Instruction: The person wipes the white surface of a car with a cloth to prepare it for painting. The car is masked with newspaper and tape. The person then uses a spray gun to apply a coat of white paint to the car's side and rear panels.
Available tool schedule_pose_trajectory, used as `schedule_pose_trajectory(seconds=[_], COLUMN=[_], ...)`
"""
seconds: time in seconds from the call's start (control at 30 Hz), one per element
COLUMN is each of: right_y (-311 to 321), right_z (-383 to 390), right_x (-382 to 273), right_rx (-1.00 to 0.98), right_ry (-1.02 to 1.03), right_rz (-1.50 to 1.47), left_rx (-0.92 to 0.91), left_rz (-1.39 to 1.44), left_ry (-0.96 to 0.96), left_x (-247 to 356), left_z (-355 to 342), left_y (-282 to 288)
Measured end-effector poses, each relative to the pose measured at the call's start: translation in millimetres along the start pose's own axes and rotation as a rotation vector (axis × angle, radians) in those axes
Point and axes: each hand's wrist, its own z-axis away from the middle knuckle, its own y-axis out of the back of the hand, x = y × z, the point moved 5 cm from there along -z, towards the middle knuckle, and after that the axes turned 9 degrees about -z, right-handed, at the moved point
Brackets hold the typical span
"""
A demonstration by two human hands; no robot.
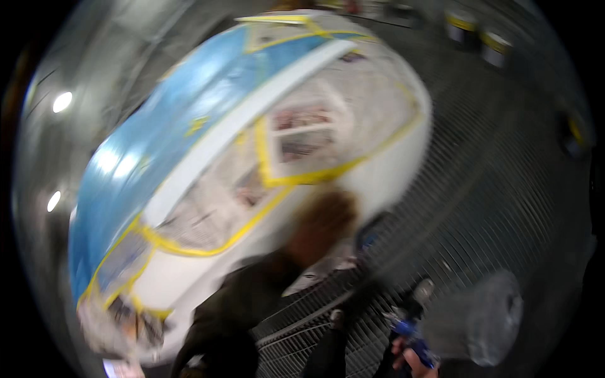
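A car body [378,179] has newspaper masking [372,113], yellow tape [321,179] and blue masking [107,208] over its windows and top, with white panels along the near side. My left hand [324,220] is over the white side panel, beside the tape; motion smears its fingers, and I cannot tell whether it touches the panel. At the lower right my right hand [413,362] grips a spray gun [406,327] with a blue body and a large translucent cup [476,318].
A grated floor [485,176] runs along the car's right side, with my feet on it at the bottom. Pails [495,50] stand at the upper right, and a dark container [573,132] is at the right edge. A grey wall with lights [62,101] curves along the left.
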Motion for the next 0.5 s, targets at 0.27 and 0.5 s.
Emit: schedule_pose_trajectory(seconds=[0.27, 0.5], right_y=[70.3, 63.7], right_z=[-9.4, -18.5], right_x=[-30.2, -89.5], right_rx=[-0.093, -0.253], right_ry=[0.059, 0.083], right_rz=[-0.227, -0.073], left_rx=[-0.108, -0.379], left_rz=[0.016, -0.526], left_ry=[-0.169, -0.391], left_x=[56.9, 42.5], left_z=[-108.9, 174.1], left_y=[-56.0, -19.2])
